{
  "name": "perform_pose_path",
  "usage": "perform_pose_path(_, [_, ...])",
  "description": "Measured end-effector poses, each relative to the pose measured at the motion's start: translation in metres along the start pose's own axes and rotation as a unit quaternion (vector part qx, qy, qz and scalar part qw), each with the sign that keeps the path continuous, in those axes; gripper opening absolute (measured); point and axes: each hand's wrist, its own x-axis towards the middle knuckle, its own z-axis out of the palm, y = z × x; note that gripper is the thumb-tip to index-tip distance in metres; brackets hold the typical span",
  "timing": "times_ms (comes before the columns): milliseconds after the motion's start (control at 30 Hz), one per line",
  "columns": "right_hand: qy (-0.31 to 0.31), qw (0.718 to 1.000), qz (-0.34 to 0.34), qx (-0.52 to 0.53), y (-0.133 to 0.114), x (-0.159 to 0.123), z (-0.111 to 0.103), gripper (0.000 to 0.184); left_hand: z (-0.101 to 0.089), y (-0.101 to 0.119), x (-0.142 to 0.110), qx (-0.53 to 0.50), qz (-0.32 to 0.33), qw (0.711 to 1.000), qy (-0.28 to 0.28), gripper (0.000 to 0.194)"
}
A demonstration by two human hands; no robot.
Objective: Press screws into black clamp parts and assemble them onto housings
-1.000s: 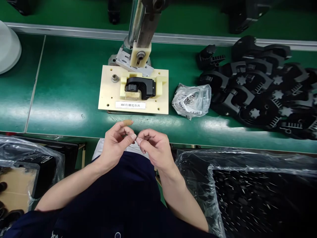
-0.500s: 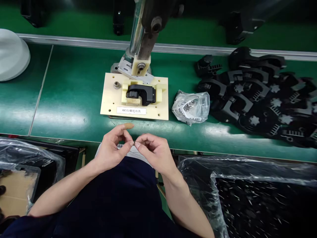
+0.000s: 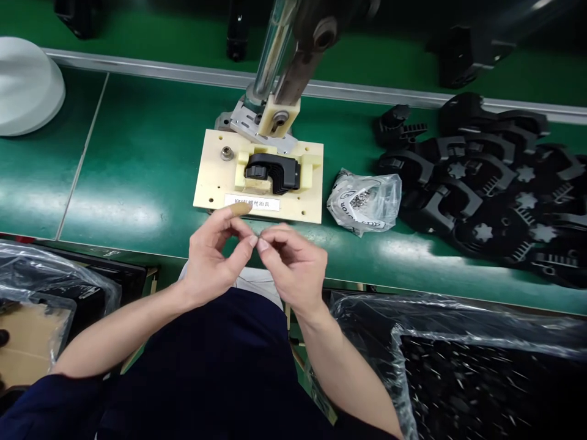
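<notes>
My left hand (image 3: 215,256) and my right hand (image 3: 293,263) meet fingertip to fingertip over the near edge of the green bench (image 3: 137,177). Both pinch a tiny part between them, too small to name. A tan plaster wraps my left index finger. Just beyond the hands stands a cream jig plate (image 3: 259,177) with a white label, and a black plastic part (image 3: 273,173) sits clamped in its nest. A metal press column (image 3: 279,55) rises behind the jig.
A small clear bag of screws (image 3: 364,201) lies right of the jig. Several black plastic parts (image 3: 486,177) are heaped at the right. A white dome (image 3: 27,85) sits far left. Plastic-lined bins (image 3: 458,360) (image 3: 41,305) flank my lap.
Both hands have risen slightly toward the jig, still pinched together. The view has shifted a little down and left.
</notes>
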Motion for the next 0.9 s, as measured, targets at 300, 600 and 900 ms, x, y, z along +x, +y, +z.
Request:
perform_pose_path(300, [0.073,0.927,-0.221,-0.293,0.027,0.08,-0.008,0.01,-0.009,-0.025,0.082,0.125,0.163,0.977,0.059,0.024])
perform_pose_path(600, [0.075,0.896,-0.176,-0.401,0.039,0.103,0.0,0.018,-0.019,-0.044,0.126,0.169,0.226,0.959,-0.018,0.04])
perform_pose_path(900, [0.158,0.901,-0.142,-0.378,0.037,0.098,0.018,0.019,-0.019,-0.047,0.135,0.158,0.241,0.954,-0.078,0.045])
